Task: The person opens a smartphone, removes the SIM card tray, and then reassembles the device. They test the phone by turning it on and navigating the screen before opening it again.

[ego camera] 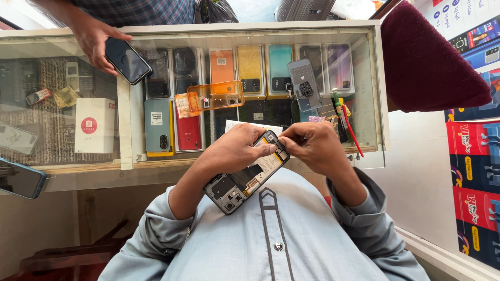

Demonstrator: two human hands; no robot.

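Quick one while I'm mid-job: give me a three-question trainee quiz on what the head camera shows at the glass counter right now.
1. True or false: the opened phone lies flat on the glass counter, untouched.
2. Which hands grip the opened phone? A) left hand only B) right hand only C) both
3. Fill in: the other person's hand across the counter holds a dark ____.

Key
1. False: it is held up off the glass, back cover off, inner parts showing.
2. C: both hands' fingers meet at its far end.
3. Phone.
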